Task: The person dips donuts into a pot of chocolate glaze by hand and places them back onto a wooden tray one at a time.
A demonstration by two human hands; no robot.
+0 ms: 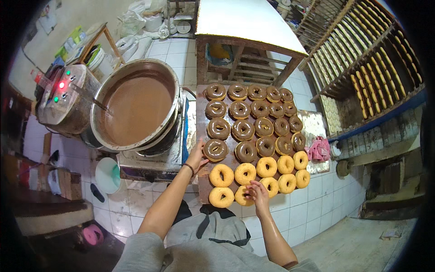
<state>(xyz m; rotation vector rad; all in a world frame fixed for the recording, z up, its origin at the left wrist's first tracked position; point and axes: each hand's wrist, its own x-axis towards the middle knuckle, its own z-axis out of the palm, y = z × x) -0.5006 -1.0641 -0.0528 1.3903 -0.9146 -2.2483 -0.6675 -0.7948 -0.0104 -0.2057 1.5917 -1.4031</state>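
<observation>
A brown tray [204,192] before me carries several rows of ring doughnuts. In the far rows they wear glossy chocolate glaze, while the two rows nearest me are plain golden. My left hand [197,155] is at the tray's left edge, thumb and fingers apart beside a glazed doughnut [215,155]; whether it touches is hard to tell. Over the near edge, my right hand [259,196] has its loosely bent fingers at a plain doughnut [242,197], partly covering it. Left of the tray stands a large metal pot [176,91] of brown liquid chocolate [139,105].
The pot sits on a gas stove [153,168]. Close by is a machine [64,98] with lit lamps, its metal rod reaching into the chocolate. Ahead stands a white-topped table [248,23]. A rack [360,74] of dough pieces and a pink cloth [319,149] are at right.
</observation>
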